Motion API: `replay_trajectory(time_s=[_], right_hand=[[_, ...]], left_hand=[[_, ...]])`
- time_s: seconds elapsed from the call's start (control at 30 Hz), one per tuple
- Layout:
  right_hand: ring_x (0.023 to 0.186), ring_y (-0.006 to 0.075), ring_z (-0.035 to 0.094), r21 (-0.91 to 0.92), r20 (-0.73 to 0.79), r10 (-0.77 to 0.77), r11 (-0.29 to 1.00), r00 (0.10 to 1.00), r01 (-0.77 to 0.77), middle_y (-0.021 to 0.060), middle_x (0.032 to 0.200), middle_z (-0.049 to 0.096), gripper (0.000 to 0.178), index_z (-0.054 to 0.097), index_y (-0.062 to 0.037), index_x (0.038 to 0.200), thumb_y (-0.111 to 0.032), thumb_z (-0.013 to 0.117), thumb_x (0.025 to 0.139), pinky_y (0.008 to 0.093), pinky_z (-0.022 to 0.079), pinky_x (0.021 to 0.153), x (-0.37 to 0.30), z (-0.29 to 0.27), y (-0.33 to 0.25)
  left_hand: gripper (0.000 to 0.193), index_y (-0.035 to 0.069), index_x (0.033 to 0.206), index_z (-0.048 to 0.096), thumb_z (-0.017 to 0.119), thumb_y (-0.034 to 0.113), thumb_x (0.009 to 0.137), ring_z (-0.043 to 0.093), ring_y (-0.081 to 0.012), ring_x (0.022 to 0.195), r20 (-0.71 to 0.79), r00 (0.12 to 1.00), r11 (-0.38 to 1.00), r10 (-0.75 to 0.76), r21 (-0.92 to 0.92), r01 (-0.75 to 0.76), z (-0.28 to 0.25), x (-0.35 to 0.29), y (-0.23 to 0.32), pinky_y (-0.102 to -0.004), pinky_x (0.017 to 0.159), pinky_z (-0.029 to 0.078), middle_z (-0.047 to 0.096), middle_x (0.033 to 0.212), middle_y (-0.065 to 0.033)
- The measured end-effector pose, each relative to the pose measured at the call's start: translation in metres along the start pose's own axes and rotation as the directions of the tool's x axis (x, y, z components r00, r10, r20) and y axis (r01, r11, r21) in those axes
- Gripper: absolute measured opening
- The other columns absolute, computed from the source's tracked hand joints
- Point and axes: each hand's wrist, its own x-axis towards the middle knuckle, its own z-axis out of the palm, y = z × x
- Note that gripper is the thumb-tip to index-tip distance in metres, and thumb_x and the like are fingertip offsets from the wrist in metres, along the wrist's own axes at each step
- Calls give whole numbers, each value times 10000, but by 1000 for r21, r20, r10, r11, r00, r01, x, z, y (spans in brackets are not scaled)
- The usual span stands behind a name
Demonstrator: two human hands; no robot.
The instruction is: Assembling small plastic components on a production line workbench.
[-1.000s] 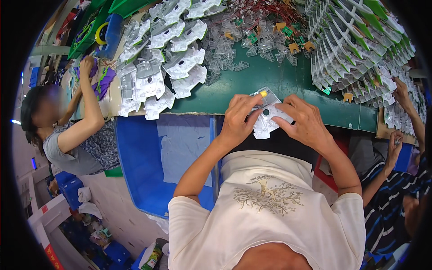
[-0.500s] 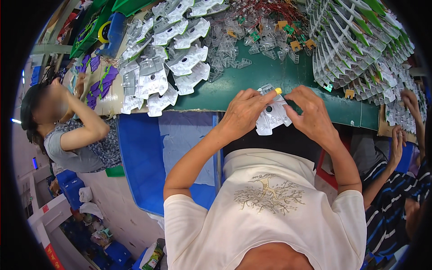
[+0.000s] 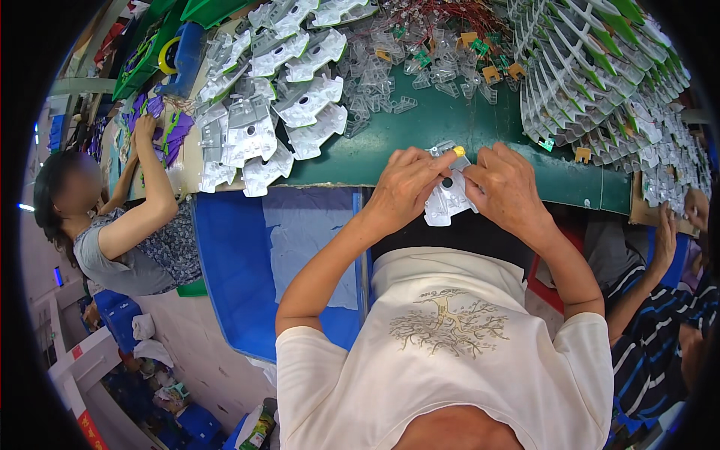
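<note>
In front of my body, at the table's near edge, is a white plastic shell (image 3: 444, 208) with a clear upper section and a dark round hole. My left hand (image 3: 405, 182) is closed on its left side. A yellow covering (image 3: 459, 151) wraps the tip of one left finger, which lies across the shell's upper part. My right hand (image 3: 504, 182) has its fingers curled together at the shell's right edge. Whether a small piece sits between those fingertips is hidden.
Stacked white shells (image 3: 251, 139) lie left; more stacks (image 3: 585, 82) rise right. Clear plastic pieces (image 3: 375, 71), red wires (image 3: 442, 15) and small boards spread along the back of the green table (image 3: 420, 124). A blue bin (image 3: 232, 277) stands below left. Co-workers (image 3: 127, 240) sit on both sides.
My right hand has gone from spread fingers to closed at the shell's right edge. The shell has shifted slightly left. The left co-worker's arm now reaches to the purple pieces.
</note>
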Motion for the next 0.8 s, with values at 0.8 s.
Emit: replay_trajectory(time_s=[0.8], right_hand=[[709, 252, 670, 99, -44, -19, 995, 999, 23, 99, 963, 672, 216, 697, -18, 927, 11, 730, 715, 347, 545, 609, -36, 9, -32]], left_hand=[[660, 99, 1466, 452, 612, -51, 844, 546, -262, 980, 154, 985, 995, -82, -45, 90, -3, 10, 7, -385, 898, 395, 705, 1135, -10]])
